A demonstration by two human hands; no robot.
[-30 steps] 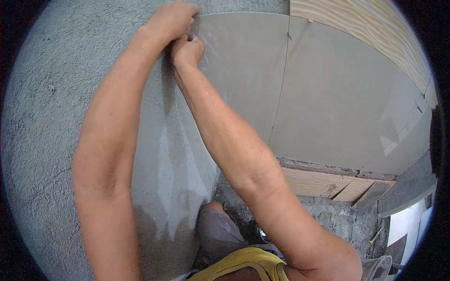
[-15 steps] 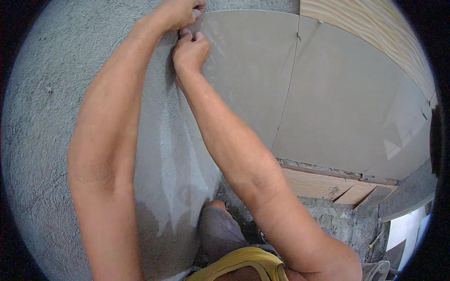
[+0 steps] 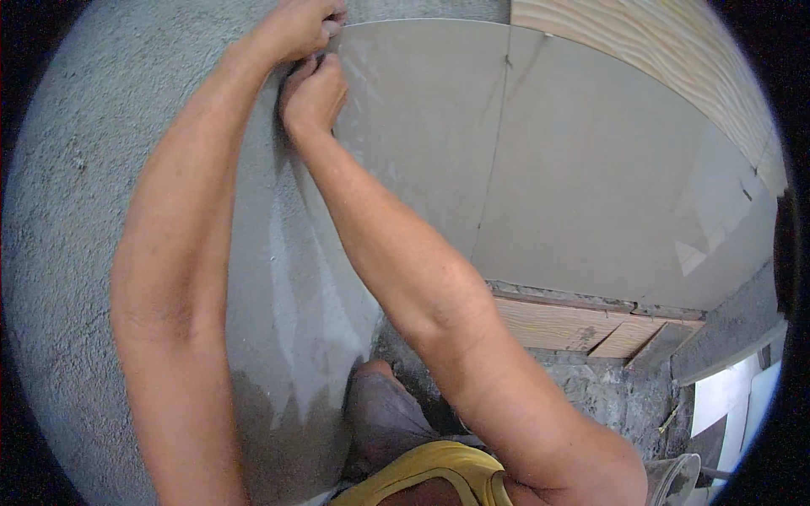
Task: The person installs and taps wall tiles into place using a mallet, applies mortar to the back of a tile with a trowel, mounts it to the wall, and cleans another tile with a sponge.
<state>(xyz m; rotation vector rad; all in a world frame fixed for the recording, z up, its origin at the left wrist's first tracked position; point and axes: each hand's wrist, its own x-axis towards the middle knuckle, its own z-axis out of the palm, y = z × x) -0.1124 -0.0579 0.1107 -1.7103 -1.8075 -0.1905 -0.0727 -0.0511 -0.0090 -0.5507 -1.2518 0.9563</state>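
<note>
Both my hands are raised to the upper left corner of a large pale grey wall tile [image 3: 422, 126]. My left hand [image 3: 299, 25] is curled at the tile's top corner, fingers pinched on something too small to make out. Just below it, my right hand [image 3: 314, 91] is closed against the tile's left edge, where the tile meets the rough grey plastered wall [image 3: 76, 185]. A second matching tile [image 3: 607, 185] sits to the right, with a thin joint between them. What the fingers grip is hidden.
Wooden boards [image 3: 582, 325] run under the tiles' lower edge. Rubble and mortar cover the floor [image 3: 607, 396] below. A ribbed beige tile [image 3: 658, 51] sits at top right. A bucket rim [image 3: 675, 476] shows at bottom right. My knee [image 3: 380, 405] is near the wall.
Both hands have shifted slightly up along the tile's left corner, staying close together; the view has tilted a little.
</note>
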